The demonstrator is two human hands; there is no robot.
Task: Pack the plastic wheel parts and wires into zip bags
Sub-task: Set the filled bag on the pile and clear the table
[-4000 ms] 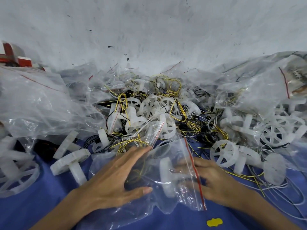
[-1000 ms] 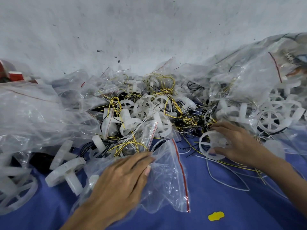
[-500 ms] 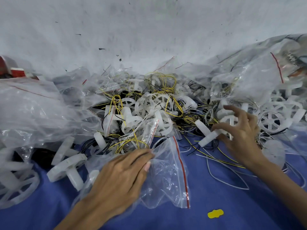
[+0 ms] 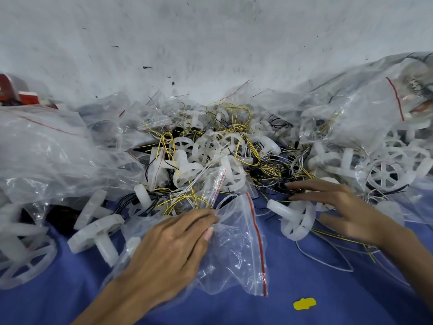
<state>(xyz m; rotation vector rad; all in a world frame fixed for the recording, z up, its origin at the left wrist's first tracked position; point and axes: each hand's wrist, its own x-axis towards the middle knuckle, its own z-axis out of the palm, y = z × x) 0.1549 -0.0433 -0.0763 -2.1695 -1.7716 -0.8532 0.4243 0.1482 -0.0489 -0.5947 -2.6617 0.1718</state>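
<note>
Our left hand [image 4: 173, 249] pinches a zip bag [image 4: 236, 252]; our right hand [image 4: 346, 207] lies spread, holding nothing, beside a wheel [image 4: 296, 222]; loose wires [image 4: 274, 170] suggest plenty left to pack.

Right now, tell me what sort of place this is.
Probably a small packing or assembly workbench. A heap of white plastic wheel parts tangled with yellow and black wires lies among many clear zip bags with red seals, on a blue cover against a scuffed grey wall.
</note>
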